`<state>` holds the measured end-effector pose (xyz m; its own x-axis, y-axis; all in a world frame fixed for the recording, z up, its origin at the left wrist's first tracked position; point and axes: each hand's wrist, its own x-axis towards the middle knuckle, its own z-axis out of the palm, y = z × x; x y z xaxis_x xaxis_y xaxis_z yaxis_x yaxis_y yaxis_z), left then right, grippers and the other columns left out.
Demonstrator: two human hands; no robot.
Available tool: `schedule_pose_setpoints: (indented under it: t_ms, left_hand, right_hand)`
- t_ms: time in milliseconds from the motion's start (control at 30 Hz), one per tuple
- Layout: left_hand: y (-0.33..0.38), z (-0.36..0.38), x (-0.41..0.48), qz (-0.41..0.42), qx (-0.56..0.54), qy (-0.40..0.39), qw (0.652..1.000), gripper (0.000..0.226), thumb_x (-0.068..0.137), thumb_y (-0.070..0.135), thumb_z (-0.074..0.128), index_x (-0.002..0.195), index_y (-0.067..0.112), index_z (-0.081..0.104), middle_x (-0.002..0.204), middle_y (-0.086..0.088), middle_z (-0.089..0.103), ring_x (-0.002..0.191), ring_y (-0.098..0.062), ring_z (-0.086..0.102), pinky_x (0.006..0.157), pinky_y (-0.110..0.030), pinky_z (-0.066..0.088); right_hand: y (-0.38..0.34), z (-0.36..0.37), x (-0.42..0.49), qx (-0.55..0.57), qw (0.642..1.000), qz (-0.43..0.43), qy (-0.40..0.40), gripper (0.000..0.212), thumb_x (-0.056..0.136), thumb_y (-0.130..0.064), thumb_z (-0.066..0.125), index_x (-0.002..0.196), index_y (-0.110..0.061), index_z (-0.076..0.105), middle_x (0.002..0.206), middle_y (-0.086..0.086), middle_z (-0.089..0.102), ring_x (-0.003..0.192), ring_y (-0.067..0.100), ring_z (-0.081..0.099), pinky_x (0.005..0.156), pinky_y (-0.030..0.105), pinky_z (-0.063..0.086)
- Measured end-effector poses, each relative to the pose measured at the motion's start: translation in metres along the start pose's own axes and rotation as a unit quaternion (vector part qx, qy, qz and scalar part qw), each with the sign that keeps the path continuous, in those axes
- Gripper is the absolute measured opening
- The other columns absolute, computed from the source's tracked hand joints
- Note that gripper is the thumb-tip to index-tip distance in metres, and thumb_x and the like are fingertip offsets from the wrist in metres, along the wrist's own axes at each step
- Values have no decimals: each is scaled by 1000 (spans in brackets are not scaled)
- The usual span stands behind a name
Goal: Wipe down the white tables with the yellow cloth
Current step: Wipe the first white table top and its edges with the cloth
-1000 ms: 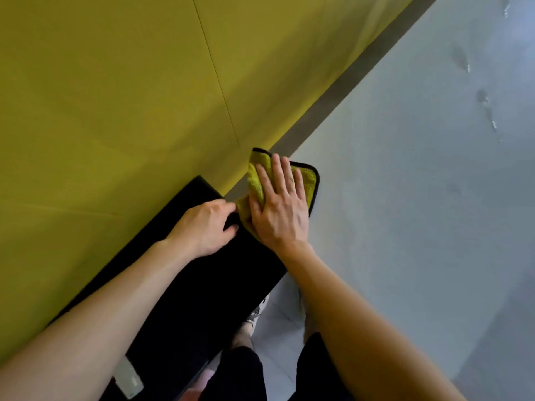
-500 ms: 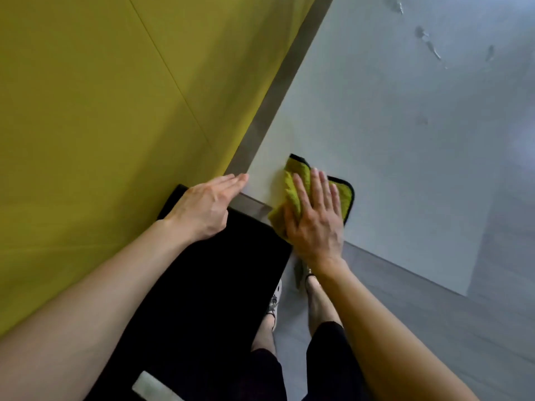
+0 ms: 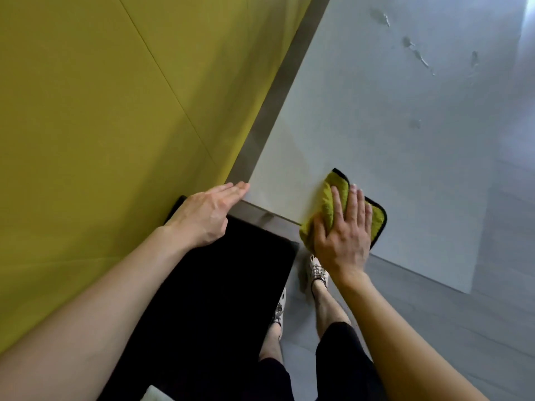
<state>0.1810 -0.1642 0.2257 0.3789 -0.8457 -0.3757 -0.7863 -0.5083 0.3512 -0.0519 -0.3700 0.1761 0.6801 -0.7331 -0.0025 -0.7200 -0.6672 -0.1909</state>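
Yellow cloth (image 3: 341, 206) slid rightward along white table (image 3: 390, 125) edge, right hand (image 3: 343, 235) fingers flat, left hand (image 3: 207, 215) fingers straight.

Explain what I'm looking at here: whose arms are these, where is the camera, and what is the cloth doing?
No machine: this is a person working bare-handed, filmed by a wide-angle camera worn on the head and looking down, so the shoes show too. The right hand presses flat, fingers straight, on a yellow cloth with a black edge, lying at the near edge of the white table. The left hand holds nothing; it is flat, fingers straight, by the table's near corner. A yellow wall stands on the left, a black surface beside it. Farther back on the table are some smudges.
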Motion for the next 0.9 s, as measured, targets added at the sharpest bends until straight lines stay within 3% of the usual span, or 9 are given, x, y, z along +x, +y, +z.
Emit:
schedule_pose_setpoints:
  t_ms: [100, 233, 300, 400, 500, 600, 700, 833, 900]
  left_hand:
    - [-15, 12, -13, -32, 52, 30, 998, 83, 87, 4, 58, 167, 19, 42, 175, -2, 38, 156, -23, 45, 119, -47, 49]
    - [-26, 21, -29, -46, 80, 33, 995, 67, 82, 5, 65, 149, 6, 60, 149, -17, 64, 130, -40, 65, 95, -56, 61]
    - [-28, 21, -34, -42, 89, 42, 994, 66, 83, 5, 65, 148, 4, 60, 144, -17, 66, 125, -40, 68, 89, -56, 62]
    - [-29, 22, -41, -46, 99, 54, 993, 67, 86, 6, 65, 152, 3, 57, 147, -17, 66, 127, -36, 68, 92, -53, 62]
    - [-23, 25, -43, -54, 103, 62, 991, 67, 85, 4, 69, 151, 2, 59, 145, -17, 67, 124, -37, 69, 93, -53, 62]
    - [-20, 23, -39, -48, 115, 67, 990, 64, 82, 4, 71, 146, 1, 62, 143, -18, 68, 122, -39, 70, 90, -53, 61]
    - [-14, 16, -27, -41, 110, 94, 989, 66, 84, 5, 70, 149, 1, 60, 144, -19, 66, 126, -40, 68, 93, -53, 61]
    - [8, 14, 3, 13, 104, 120, 987, 70, 94, 17, 62, 162, 6, 47, 164, -18, 51, 151, -36, 51, 114, -55, 50]
    - [21, 22, 16, 59, 122, 95, 986, 78, 91, 20, 51, 167, 11, 39, 174, -14, 39, 161, -31, 38, 126, -52, 39]
  right_hand:
    - [-69, 7, 31, 15, 997, 65, -35, 83, 99, -59, 30, 175, -27, 15, 182, 17, 1, 170, 33, -1, 136, 56, 4]
    - [-137, 14, 23, 8, 960, -264, -90, 71, 108, -54, 41, 173, -28, 28, 182, 13, 10, 170, 32, 5, 136, 55, 9]
    - [-108, 14, 27, 7, 940, -333, -81, 70, 109, -51, 46, 172, -28, 30, 182, 12, 15, 169, 32, 9, 135, 54, 13]
    - [-72, 3, 52, 20, 979, -194, -55, 72, 109, -56, 37, 173, -26, 26, 182, 13, 13, 170, 32, 6, 136, 55, 9]
    - [-117, 9, 61, 17, 998, -41, -54, 78, 106, -58, 32, 174, -22, 22, 181, 21, 7, 169, 37, 2, 136, 57, 3]
    - [-154, 14, 43, 19, 985, -155, -74, 72, 110, -60, 32, 173, -25, 26, 181, 21, 7, 169, 38, 3, 136, 58, 3]
    - [-78, 8, 26, 16, 976, -212, -48, 71, 111, -60, 35, 173, -27, 26, 182, 15, 10, 170, 34, 4, 136, 57, 8]
    - [74, -17, -13, -14, 1000, 21, 13, 76, 106, -61, 38, 173, -26, 27, 181, 16, 17, 169, 33, 11, 132, 62, 17]
    - [74, -12, -19, -19, 994, 103, 33, 77, 105, -60, 37, 173, -24, 28, 179, 21, 18, 168, 37, 14, 131, 65, 18]
